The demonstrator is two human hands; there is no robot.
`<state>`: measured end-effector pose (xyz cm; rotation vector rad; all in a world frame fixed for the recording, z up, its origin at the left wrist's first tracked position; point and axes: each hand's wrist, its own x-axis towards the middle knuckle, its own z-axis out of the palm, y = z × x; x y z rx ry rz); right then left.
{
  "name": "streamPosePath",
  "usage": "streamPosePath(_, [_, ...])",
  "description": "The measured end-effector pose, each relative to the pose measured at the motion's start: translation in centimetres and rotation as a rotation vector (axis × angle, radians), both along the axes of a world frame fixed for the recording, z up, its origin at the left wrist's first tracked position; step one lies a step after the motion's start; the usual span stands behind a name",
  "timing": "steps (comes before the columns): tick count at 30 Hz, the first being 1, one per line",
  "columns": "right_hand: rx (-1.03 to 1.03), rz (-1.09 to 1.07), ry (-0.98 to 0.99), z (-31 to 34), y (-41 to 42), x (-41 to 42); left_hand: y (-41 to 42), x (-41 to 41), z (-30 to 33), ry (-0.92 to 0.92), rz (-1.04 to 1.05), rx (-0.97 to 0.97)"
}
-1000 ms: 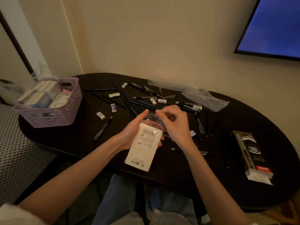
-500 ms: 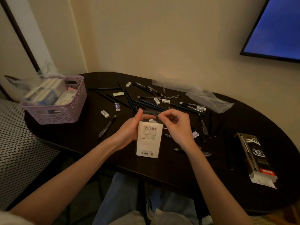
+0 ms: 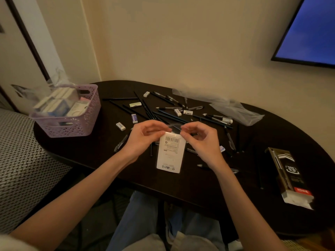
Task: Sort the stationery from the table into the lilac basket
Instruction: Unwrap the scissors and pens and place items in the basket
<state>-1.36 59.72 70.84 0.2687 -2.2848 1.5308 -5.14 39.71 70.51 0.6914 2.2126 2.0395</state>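
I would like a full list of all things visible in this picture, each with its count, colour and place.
basket: one, lilac, far left of the table, filled with boxes
table: one, dark brown, oval
white packet: one, white with barcode, held above the table's near edge
erasers: about seven, mostly white, scattered mid-table
pens and pencils: many, dark, scattered mid-table; exact count unclear
plastic bag: one, clear, far side by the wall
pen box: one, black with a red label, right end
screen: one, blue, on the wall, upper right
left hand: pinches the packet's top
right hand: pinches the packet's top
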Motion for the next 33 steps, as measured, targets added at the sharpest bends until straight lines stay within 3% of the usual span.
streamPosePath(14, [0.033, 0.117, 0.031, -0.7, 1.1, 0.6, -1.3, -0.8, 0.1, 0.213, -0.076, -0.141])
streamPosePath(21, [0.031, 0.015, 0.087, -1.2, 0.7, 0.1, -1.1, -1.6, 0.6, 0.281, -0.050, -0.159])
streamPosePath(26, [-0.011, -0.050, 0.183, -0.5, 0.3, -0.8, -0.7, -2.4, 1.7, 0.428, 0.018, -0.170])
streamPosePath(33, [-0.003, -0.053, 0.174, -1.5, 1.2, -0.7, -1.5, -2.2, 0.3, 0.529, 0.025, -0.293])
